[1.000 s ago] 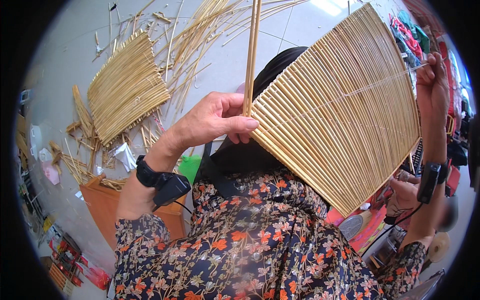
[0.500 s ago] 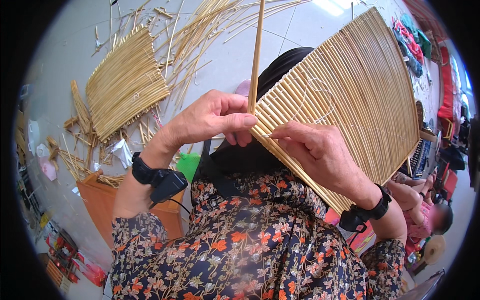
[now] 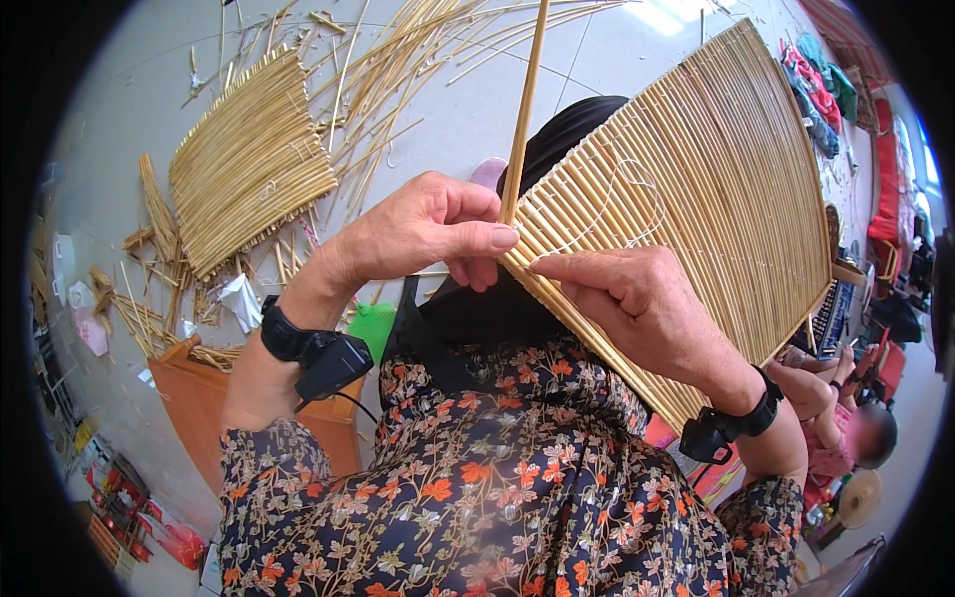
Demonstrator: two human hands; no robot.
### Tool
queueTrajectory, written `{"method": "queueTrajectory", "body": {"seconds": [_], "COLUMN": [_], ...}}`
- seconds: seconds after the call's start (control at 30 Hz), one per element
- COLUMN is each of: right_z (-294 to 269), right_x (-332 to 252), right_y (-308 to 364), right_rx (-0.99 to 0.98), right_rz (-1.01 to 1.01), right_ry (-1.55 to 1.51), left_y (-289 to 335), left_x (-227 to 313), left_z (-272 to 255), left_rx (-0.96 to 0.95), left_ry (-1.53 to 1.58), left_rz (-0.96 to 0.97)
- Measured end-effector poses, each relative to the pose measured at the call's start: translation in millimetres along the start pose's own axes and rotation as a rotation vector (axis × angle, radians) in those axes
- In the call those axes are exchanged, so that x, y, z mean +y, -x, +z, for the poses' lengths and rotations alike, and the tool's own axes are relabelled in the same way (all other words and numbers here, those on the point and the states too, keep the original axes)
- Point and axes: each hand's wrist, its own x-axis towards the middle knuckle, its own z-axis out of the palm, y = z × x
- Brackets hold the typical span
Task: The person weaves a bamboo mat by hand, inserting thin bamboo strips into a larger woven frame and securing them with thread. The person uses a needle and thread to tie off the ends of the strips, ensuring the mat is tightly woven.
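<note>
A fan-shaped mat [image 3: 716, 149] of stitched straw-coloured stalks slants across my lap. At its left corner my left hand [image 3: 433, 234] is closed, thumb and fingers pinching the mat's edge and the base of a stalk [image 3: 527, 109]. That stalk juts up and away from the mat. My right hand [image 3: 637, 303] lies on the mat's near edge beside my left thumb, index finger and thumb pinched together. What sits between those fingertips is too small to make out. A loop of white thread [image 3: 662, 204] lies on the mat just above the right hand.
A second stalk mat [image 3: 254, 164] lies on the floor at the left. Loose stalks [image 3: 398, 60] are scattered beyond it. A brown wooden stool [image 3: 209, 408] stands by my left elbow. Another person [image 3: 836, 428] sits at the far right.
The upper end of the jutting stalk has swung to the right. My right fingertips have shifted slightly, and the left hand has barely moved.
</note>
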Motion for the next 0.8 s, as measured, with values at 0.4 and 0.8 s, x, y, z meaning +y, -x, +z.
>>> {"method": "queueTrajectory", "body": {"seconds": [0.4, 0.8], "right_z": [-10, -11], "right_x": [-26, -33], "right_y": [-14, -24], "right_rx": [-0.088, -0.167], "right_rz": [-0.004, 0.093], "right_ry": [0.13, 0.177], "left_y": [0, 2], "left_x": [1, 10], "left_z": [0, 5], "left_rx": [0.012, 0.042], "left_ry": [-0.03, -0.09], "left_rz": [0.005, -0.046]}}
